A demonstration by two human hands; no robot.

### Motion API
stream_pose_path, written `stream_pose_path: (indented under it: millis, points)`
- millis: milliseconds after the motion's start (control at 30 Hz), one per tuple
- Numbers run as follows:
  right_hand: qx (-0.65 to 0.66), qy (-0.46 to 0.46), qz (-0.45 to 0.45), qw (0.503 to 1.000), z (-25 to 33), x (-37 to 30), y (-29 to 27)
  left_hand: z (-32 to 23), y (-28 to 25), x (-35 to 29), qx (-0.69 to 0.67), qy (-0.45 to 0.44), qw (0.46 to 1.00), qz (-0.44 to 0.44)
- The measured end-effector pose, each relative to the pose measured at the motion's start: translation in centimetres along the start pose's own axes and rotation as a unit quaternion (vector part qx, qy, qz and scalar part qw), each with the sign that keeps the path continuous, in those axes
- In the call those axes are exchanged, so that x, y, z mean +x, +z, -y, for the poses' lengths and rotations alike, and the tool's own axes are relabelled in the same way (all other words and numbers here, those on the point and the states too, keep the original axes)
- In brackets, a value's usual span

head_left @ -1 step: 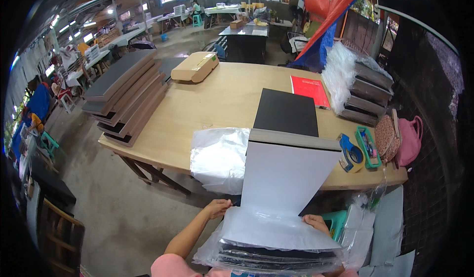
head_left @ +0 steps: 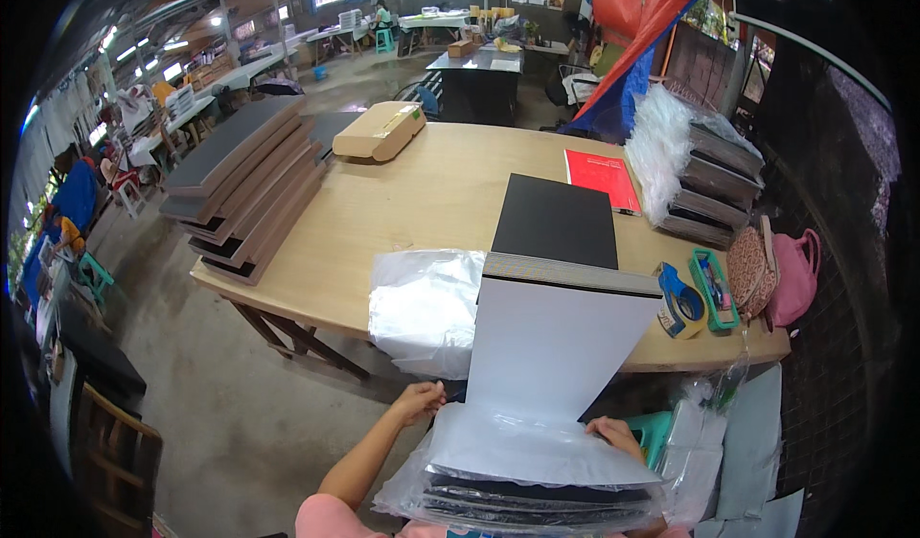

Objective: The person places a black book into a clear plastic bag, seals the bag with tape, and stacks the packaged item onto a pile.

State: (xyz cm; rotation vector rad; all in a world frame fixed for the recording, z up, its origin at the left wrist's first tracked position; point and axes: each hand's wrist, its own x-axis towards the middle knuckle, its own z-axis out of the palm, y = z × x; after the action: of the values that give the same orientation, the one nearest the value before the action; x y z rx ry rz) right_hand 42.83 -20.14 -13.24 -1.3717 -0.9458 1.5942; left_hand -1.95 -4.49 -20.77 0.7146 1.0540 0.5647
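A stack of boards with a black top (head_left: pixel 556 217) lies at the table's near edge, and a white sheet (head_left: pixel 565 346) slopes down from its front. The sheet's lower end meets a clear plastic bag (head_left: pixel 450 447) in front of me; whether it is inside cannot be told. Several black sheets (head_left: pixel 537 502) in plastic lie below. My left hand (head_left: pixel 420 402) is closed in a pinch beside the bag's left edge; what it holds is hidden. My right hand (head_left: pixel 616 434) has its bent fingers over the bag's right edge. A pile of clear plastic (head_left: pixel 426 308) hangs over the table edge.
Thick boards (head_left: pixel 244 179) are stacked at the table's left, near a brown package (head_left: pixel 380 131). On the right are a red booklet (head_left: pixel 604 180), wrapped stacks (head_left: pixel 711 169), a tape dispenser (head_left: pixel 680 300), a green tray (head_left: pixel 714 289) and a pink bag (head_left: pixel 793 277). People sit farther off.
My left hand has shifted slightly left and up. The fingers of my right hand have lifted and spread a little at the bag's edge.
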Motion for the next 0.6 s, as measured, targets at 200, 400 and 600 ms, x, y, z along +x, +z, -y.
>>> stream_pose_path:
  millis: [200, 400, 600]
  points:
    - [-0.075, 0.060, 0.129, 0.987, 6.7, -3.5, 2.6, -6.8, 5.2, -6.4, 0.357, 0.224, 0.889, 0.180]
    - [0.133, 0.030, 0.086, 0.987, 4.2, -1.5, 1.4, -6.9, 5.9, -4.6, 0.052, -0.090, 0.960, 0.258]
    - [0.050, 0.065, 0.049, 0.995, 0.6, 2.8, 0.3, -1.7, 1.8, 0.2, 0.123, -0.090, 0.975, 0.163]
